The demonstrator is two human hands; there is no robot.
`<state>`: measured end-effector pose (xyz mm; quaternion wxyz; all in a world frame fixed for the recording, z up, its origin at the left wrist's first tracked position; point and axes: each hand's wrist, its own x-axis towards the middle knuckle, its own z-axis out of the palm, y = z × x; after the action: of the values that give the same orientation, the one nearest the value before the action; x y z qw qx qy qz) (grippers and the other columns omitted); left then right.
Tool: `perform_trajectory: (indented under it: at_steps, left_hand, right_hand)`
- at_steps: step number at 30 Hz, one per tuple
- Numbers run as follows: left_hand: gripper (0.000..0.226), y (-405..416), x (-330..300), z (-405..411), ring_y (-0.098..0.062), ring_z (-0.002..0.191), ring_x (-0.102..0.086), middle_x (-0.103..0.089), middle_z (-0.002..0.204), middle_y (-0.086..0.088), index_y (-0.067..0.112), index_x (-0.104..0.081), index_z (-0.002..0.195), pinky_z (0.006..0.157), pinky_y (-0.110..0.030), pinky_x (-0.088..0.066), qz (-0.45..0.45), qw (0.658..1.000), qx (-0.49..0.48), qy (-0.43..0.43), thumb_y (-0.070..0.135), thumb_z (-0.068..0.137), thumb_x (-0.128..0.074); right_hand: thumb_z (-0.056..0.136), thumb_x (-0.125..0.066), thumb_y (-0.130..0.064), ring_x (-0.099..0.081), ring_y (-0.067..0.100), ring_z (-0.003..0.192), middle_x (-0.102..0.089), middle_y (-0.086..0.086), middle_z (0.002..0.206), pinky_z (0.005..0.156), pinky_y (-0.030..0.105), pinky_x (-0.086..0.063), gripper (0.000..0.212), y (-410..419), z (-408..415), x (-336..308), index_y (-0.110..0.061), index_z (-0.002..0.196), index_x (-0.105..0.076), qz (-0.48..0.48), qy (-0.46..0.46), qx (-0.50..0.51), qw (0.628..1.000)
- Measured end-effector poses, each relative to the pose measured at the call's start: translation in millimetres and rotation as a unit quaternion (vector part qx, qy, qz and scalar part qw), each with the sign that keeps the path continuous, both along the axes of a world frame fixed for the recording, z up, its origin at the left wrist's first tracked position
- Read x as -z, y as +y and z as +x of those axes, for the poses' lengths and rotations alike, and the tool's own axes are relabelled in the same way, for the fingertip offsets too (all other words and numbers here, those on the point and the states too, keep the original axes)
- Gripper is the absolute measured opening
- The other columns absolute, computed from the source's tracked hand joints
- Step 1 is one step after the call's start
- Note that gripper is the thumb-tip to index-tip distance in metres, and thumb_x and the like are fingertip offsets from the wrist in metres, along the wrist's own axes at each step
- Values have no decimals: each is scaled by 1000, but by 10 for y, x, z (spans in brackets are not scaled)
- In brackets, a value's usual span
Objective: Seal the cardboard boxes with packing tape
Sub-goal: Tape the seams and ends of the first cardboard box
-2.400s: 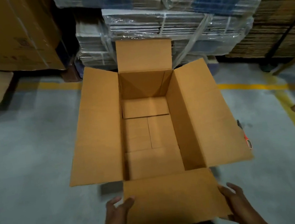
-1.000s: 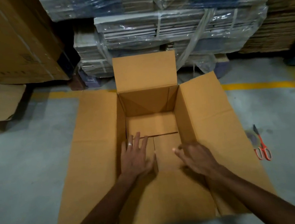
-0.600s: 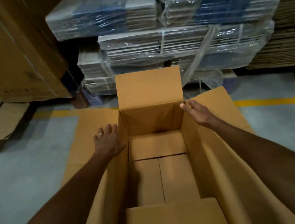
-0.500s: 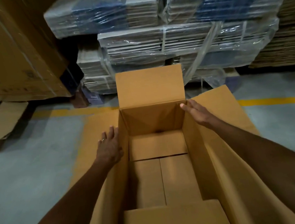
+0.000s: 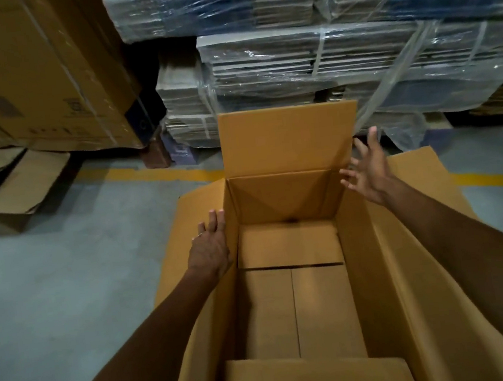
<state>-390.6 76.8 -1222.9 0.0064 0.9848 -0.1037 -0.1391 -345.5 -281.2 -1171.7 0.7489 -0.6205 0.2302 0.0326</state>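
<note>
A: Standing open on the floor (image 5: 51,291), the box (image 5: 293,295) had all its top flaps spread, the far flap (image 5: 288,139) upright. No tape showed anywhere.

B: What had changed?

A: Moments earlier both hands pressed the bottom flaps down inside; then they moved up to the rim. The left hand (image 5: 211,245) lay flat on the left flap (image 5: 184,216), grasping nothing. The right hand (image 5: 367,171) had lifted off the corner, fingers spread, empty, beside the far flap.

B: Meaning?

A: Probably folding the top shut came next; sealing hadn't started.
</note>
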Motion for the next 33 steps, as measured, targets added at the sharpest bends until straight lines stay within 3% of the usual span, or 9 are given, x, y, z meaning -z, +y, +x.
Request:
perform_trajectory:
  at_steps: [3, 6, 8, 11, 14, 17, 21, 28, 33]
  left_hand:
    - [100, 27, -44, 6, -34, 151, -24, 4, 171, -7, 15, 7, 163, 111, -44, -45, 7, 1000, 1, 5, 29, 96, -66]
    - [88, 51, -72, 7, -31, 147, -31, -3, 171, -4, 17, 0, 163, 104, -43, -49, -2, 1000, 11, -5, 36, 100, -58]
    - [71, 82, -75, 42, -32, 140, -40, -17, 169, -5, 17, -14, 161, 100, -47, -52, -57, 998, 5, -10, 38, 103, -49]
    - [47, 113, -96, 30, -36, 113, -60, -55, 139, -16, 20, -35, 145, 85, -50, -56, -187, 981, -23, -48, 35, 100, -38]
    - [57, 53, -151, -63, -45, 138, -41, -28, 163, -18, 30, -19, 160, 102, -60, -47, -125, 992, 15, -25, 37, 107, -37]
    - [52, -66, -181, -135, -55, 152, -1, 20, 169, -13, 38, -27, 156, 119, -65, -24, 26, 998, 59, 27, 45, 106, -38]
    - [62, -98, -89, -165, -56, 151, 13, 36, 163, -12, 39, -20, 159, 118, -69, -14, 66, 996, 52, 32, 59, 103, -37]
    - [75, 268, -136, -321, -41, 156, -7, 0, 172, -10, 36, -15, 163, 123, -64, -16, -142, 989, 14, -40, 67, 95, -20]
    - [71, 781, -240, -454, -50, 140, -37, -33, 159, -25, 17, -28, 158, 110, -64, -34, -159, 954, -227, -114, 53, 100, -51]
  right_hand:
    - [84, -17, -92, -52, 20, 93, -62, 4, 112, 75, 34, -37, 95, -152, -76, -28, -22, 128, -65, 43, 10, -7, 999]
    - [83, -42, -85, -55, 16, 87, -70, 6, 102, 75, 32, -40, 81, -261, -191, -146, -16, 102, -79, -89, 53, -119, 987]
    - [78, -71, -67, -59, 13, 102, -68, 0, 121, 90, 34, -43, 55, -258, -193, -181, -23, 110, -78, -314, 63, -216, 923]
    - [66, -73, -76, -51, 25, 129, -60, -6, 137, 110, 49, -38, 69, -93, -175, -83, -41, 125, -66, -591, 35, -290, 752]
    - [88, -70, -52, -35, 30, 145, -42, 1, 158, 121, 50, -23, 59, 148, -263, 209, -43, 143, -49, -637, 20, -326, 699]
    - [100, -61, -28, -27, 32, 149, -24, 5, 167, 123, 43, -22, 61, 325, -491, 394, -30, 156, -38, -646, 20, -276, 711]
    - [98, -65, -23, -10, 30, 156, -6, 2, 171, 126, 46, -20, 77, 348, -569, 432, -31, 161, -22, -628, 45, -306, 714]
    - [102, -57, -41, -14, 29, 155, -14, 7, 169, 125, 41, -17, 68, 240, -784, 108, -23, 160, -26, -555, 28, -327, 764]
    - [101, -56, -42, -31, 29, 147, -40, 11, 156, 119, 34, -23, 53, 29, -1216, 138, -17, 148, -48, -545, -19, -287, 788]
